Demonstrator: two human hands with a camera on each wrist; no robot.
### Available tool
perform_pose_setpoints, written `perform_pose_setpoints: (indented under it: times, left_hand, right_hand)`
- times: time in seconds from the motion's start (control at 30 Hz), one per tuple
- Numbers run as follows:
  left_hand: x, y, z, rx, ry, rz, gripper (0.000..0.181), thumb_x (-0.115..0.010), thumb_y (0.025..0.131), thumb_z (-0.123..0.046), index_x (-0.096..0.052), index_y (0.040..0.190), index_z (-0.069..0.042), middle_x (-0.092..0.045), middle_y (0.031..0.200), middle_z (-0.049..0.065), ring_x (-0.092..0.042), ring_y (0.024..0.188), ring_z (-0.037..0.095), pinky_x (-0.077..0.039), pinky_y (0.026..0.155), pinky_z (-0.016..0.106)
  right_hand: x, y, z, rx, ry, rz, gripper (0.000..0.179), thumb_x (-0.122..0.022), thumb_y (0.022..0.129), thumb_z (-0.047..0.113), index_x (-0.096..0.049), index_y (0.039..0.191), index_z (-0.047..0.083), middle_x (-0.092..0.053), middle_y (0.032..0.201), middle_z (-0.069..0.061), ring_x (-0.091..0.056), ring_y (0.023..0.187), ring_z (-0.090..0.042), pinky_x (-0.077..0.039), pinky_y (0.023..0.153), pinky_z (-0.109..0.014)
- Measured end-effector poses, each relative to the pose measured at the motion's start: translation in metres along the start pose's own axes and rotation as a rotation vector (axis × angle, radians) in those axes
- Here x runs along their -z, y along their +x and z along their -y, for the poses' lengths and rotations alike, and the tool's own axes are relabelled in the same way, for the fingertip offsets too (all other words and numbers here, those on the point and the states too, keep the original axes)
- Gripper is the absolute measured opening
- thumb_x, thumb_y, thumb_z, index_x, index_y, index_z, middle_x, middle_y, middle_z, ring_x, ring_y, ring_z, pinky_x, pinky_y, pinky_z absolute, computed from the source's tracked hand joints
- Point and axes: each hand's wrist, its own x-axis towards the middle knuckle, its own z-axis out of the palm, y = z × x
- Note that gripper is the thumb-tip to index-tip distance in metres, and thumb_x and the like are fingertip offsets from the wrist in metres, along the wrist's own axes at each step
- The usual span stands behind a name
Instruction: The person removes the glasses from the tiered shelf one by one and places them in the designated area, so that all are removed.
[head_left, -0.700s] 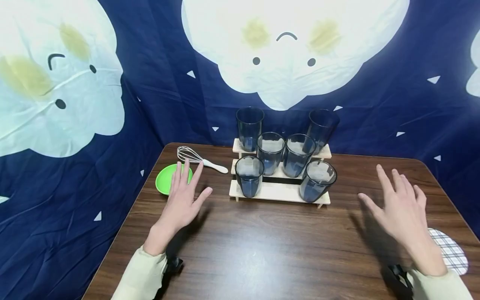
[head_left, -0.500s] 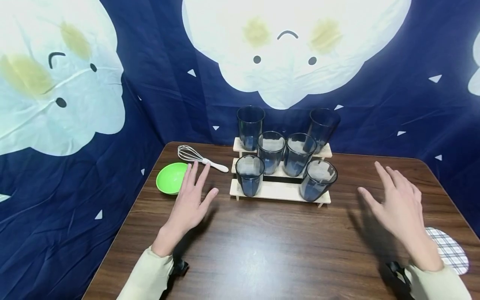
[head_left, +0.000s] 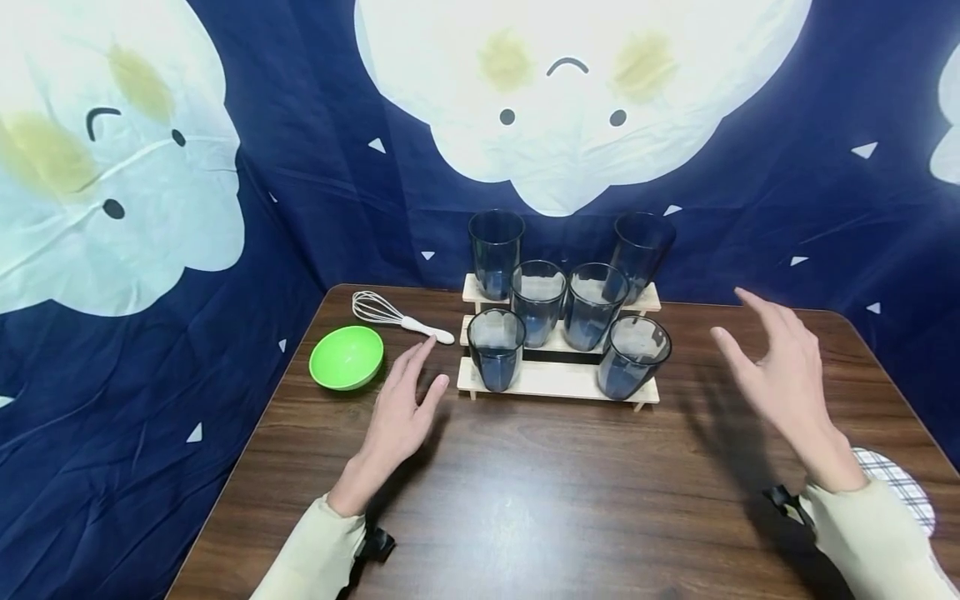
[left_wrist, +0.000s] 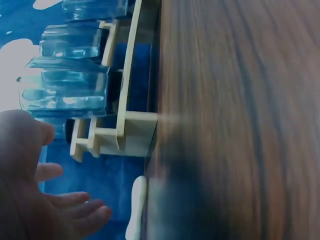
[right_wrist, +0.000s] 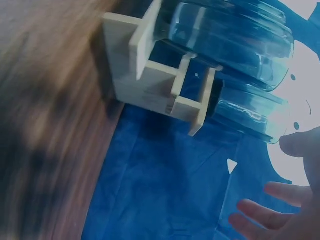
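Observation:
A three-step pale wooden rack (head_left: 558, 380) stands at the back of the table, bearing several dark tinted glasses. On its lowest step are a front left glass (head_left: 497, 350) and a front right glass (head_left: 634, 358); others stand on the steps behind. My left hand (head_left: 401, 417), fingers extended and thumb apart, hovers left of the rack, near the front left glass and touching nothing. To the rack's right my right hand (head_left: 787, 375) hovers in the air with its thumb spread from the fingers, holding nothing. Both wrist views show glasses beyond the fingers.
A green bowl (head_left: 347, 358) sits at the table's left, with a white whisk (head_left: 405, 319) behind it. At the right edge lies a checked round mat (head_left: 896, 483), partly covered by my right sleeve. A blue cloth with clouds hangs behind the brown table (head_left: 525, 500).
My left hand has moved right, away from the green bowl and towards the rack. My right hand has moved forward and slightly left, its fingers drawing closer together.

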Motion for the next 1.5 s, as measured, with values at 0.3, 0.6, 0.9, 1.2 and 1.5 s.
perform_pose_setpoints:
  times: [0.3,0.6,0.9,1.2,1.5]
  left_hand:
    - [-0.043,-0.001,0.062,0.252,-0.430,0.047,0.051,-0.065,0.114,-0.042,-0.058,0.162,-0.026,-0.070,0.145,0.010,-0.067,0.133,0.023,-0.062,0.113,0.038]
    - [-0.038,-0.005,0.005,0.311,-0.661,-0.064,0.038,-0.064,0.112,-0.009,-0.065,0.147,0.005,-0.071,0.130,0.030,-0.071,0.112,0.017,-0.069,0.097,0.027]
    - [-0.039,0.003,-0.012,0.439,-0.771,-0.066,0.035,-0.058,0.112,0.006,-0.063,0.146,0.012,-0.069,0.134,0.035,-0.072,0.106,0.007,-0.069,0.096,0.027]
    - [-0.051,0.006,-0.002,0.399,-0.756,-0.034,0.033,-0.063,0.109,0.007,-0.067,0.141,0.011,-0.073,0.128,0.032,-0.074,0.100,0.002,-0.070,0.090,0.023]
    - [-0.051,0.006,0.003,0.369,-0.734,-0.021,0.033,-0.065,0.108,0.008,-0.068,0.140,0.011,-0.075,0.124,0.034,-0.078,0.098,0.005,-0.071,0.092,0.027]
  right_hand:
    - [-0.010,0.019,0.009,-0.038,0.211,0.014,0.059,-0.083,0.099,0.007,-0.066,0.155,0.014,-0.071,0.138,-0.022,-0.053,0.126,0.016,-0.040,0.106,-0.004]
    - [-0.027,0.035,0.008,-0.038,0.358,0.017,0.061,-0.081,0.098,-0.002,-0.064,0.156,0.010,-0.067,0.133,0.013,-0.059,0.127,0.006,-0.049,0.106,-0.007]
    - [-0.043,0.053,0.007,0.013,0.645,0.054,0.066,-0.071,0.098,-0.016,-0.058,0.159,0.005,-0.066,0.142,0.005,-0.061,0.135,-0.016,-0.057,0.107,-0.016]
    - [-0.060,0.067,0.001,0.083,0.922,0.017,0.062,-0.066,0.097,-0.020,-0.060,0.155,0.000,-0.066,0.143,-0.011,-0.059,0.136,-0.026,-0.057,0.110,-0.023]
    - [-0.073,0.080,0.004,0.080,0.965,0.028,0.064,-0.072,0.096,-0.016,-0.061,0.155,0.003,-0.066,0.142,-0.006,-0.062,0.132,-0.020,-0.057,0.108,-0.023]
